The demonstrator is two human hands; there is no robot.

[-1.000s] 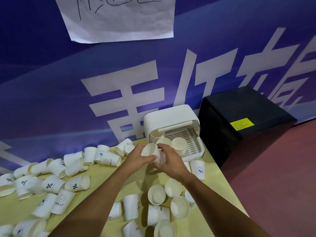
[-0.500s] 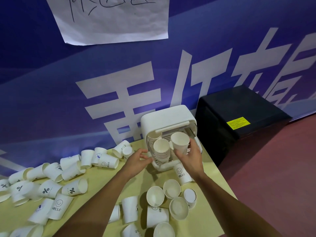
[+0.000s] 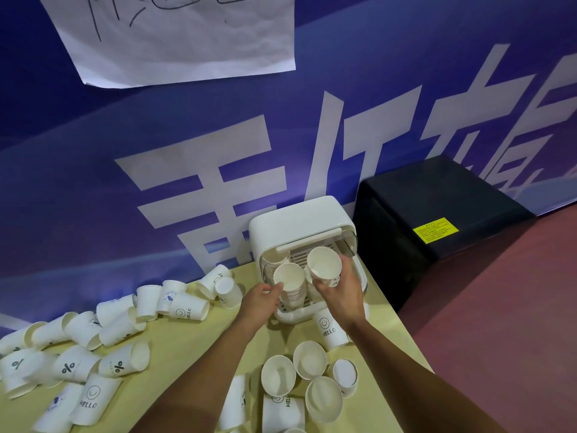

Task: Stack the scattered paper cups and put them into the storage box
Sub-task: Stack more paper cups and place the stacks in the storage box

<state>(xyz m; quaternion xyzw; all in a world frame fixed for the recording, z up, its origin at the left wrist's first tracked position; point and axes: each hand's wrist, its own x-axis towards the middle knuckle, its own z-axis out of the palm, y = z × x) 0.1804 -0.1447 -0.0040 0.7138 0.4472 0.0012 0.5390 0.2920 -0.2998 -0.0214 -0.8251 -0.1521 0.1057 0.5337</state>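
A white storage box [image 3: 296, 223] with its lid raised stands at the table's back right corner, against the blue wall. Inside it a stack of paper cups [image 3: 292, 284] stands upright. My left hand [image 3: 260, 303] touches that stack's left side with its fingertips. My right hand [image 3: 342, 290] grips a single paper cup [image 3: 323, 265], tilted, over the box's slotted tray just right of the stack. Several loose white cups lie scattered on the table, some printed HELLO [image 3: 329, 329] or with a percent sign [image 3: 120, 365].
The yellow table [image 3: 175, 348] ends just right of the box. Beyond that edge stands a black cabinet [image 3: 437, 207] on a red floor. A cluster of upright cups [image 3: 309, 360] sits between my forearms. A paper sheet [image 3: 178, 35] hangs on the wall.
Both hands held cups together in front of the box, then split. The left set its stack into the box; the right lifted its cup toward the tray.
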